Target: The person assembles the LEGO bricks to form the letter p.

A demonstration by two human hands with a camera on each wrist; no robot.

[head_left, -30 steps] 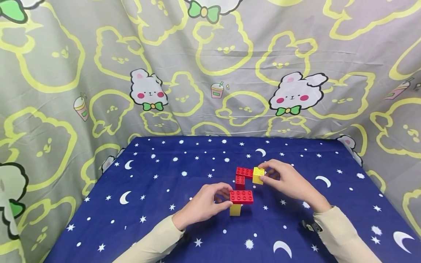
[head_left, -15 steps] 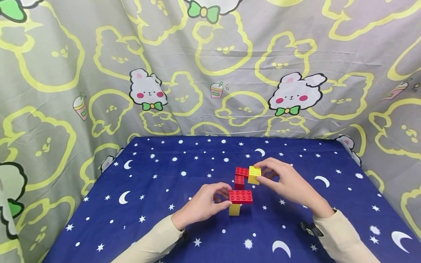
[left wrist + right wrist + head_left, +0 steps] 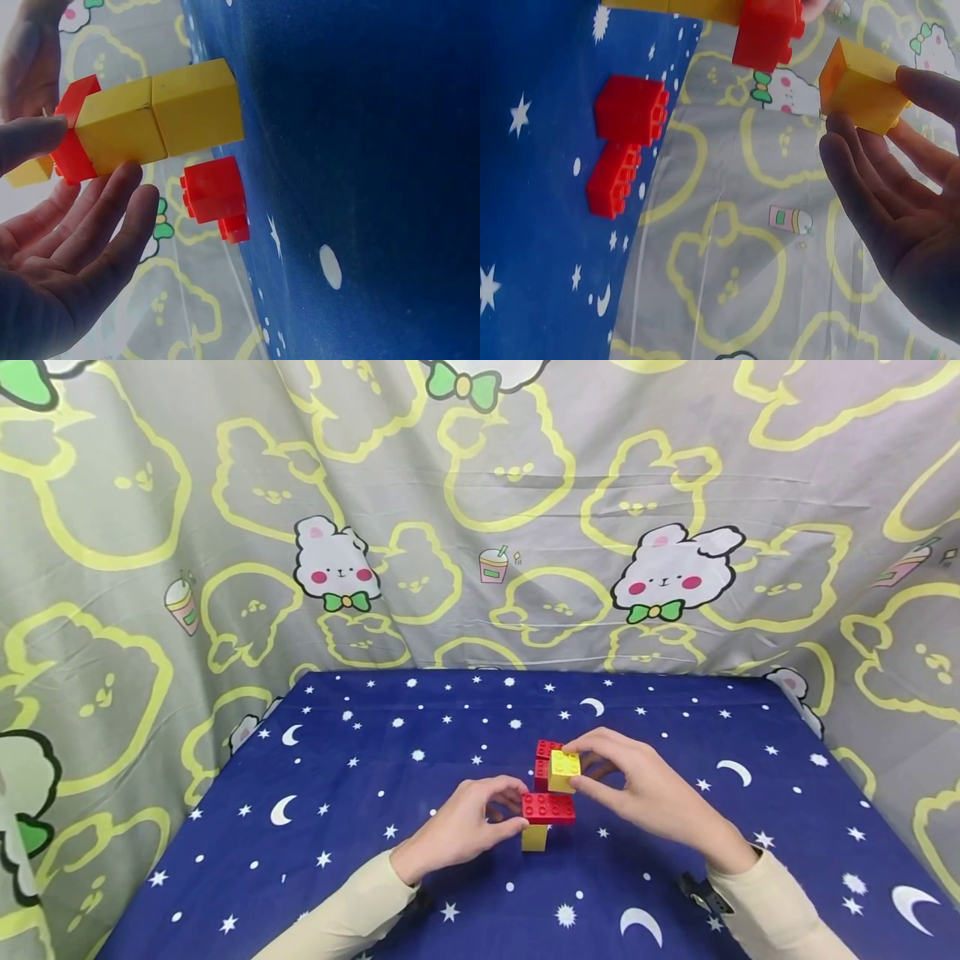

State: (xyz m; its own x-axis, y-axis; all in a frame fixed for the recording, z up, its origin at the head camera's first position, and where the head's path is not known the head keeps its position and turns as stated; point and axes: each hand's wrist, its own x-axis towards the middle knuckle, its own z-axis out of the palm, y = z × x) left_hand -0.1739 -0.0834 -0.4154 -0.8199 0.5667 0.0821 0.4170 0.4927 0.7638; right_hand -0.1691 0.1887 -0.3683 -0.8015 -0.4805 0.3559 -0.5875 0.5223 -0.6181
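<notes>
A long red brick tops a column of two yellow bricks standing on the cloth. My left hand steadies the left end of that red brick, thumb at the near side and fingers at the far side. Between thumb and fingertips, my right hand pinches a separate yellow brick. In the right wrist view this yellow brick hangs in the air, apart from the red top brick, its hollow underside partly showing.
Behind the column, a red brick and a lower red brick stand close together on the cloth. The dark blue star-and-moon cloth covers the table. A patterned grey curtain hangs at the back and sides.
My right hand has carried its yellow brick leftward and nearer, from beside the back red bricks to just behind the column's red top. The left hand stays in place.
</notes>
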